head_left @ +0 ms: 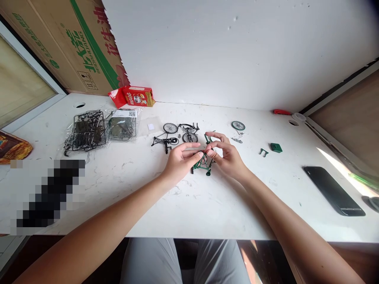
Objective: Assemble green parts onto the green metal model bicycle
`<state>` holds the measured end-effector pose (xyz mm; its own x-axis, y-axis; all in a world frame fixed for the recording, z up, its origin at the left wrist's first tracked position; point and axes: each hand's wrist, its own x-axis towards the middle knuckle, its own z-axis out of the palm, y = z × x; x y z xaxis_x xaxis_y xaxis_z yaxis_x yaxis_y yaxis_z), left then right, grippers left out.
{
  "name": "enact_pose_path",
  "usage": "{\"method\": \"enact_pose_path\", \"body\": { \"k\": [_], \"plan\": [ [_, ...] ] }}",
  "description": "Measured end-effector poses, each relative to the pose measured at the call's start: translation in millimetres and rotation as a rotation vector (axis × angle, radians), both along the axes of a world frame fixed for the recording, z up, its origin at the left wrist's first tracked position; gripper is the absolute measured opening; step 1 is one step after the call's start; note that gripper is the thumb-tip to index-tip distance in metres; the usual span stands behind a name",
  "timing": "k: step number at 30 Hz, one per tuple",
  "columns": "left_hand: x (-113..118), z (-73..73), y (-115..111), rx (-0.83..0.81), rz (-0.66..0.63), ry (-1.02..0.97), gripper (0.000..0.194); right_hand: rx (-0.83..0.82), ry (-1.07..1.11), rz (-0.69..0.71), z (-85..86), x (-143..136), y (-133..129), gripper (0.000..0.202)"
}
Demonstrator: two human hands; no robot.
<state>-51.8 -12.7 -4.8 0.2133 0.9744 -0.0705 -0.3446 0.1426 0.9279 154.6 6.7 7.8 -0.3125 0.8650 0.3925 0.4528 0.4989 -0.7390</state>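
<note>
Holds a small green bicycle frame [203, 167] just above or on the middle of the white table [177, 209]; cannot tell which. Pinches near the top of the frame with the left hand [179, 159], bringing thumb and fingertips together from the left. Pinches at the same spot with the right hand [227, 157], closing thumb and forefinger and lifting another finger clear. Cannot make out any tiny part between the fingertips.

Has black bicycle parts [173, 140] just beyond the left hand, including spoked wheels. Has clear bags [85, 130] of dark parts farther left, and a red box [139, 96] at the far side. Has a green-rimmed wheel [238, 125] beyond the right hand, with a green bracket [263, 151] and a green block [276, 147] lying to the right, and a black phone [334, 190] farther right and nearer.
</note>
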Motion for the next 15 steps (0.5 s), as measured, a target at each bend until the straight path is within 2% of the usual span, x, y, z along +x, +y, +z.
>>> {"method": "enact_pose_path", "body": {
  "k": [15],
  "plan": [
    [1.5,5.6,-0.6,-0.038,0.023,0.025,0.047,0.036,-0.007,-0.013,3.7,-4.0,-4.5,0.028]
  ]
}}
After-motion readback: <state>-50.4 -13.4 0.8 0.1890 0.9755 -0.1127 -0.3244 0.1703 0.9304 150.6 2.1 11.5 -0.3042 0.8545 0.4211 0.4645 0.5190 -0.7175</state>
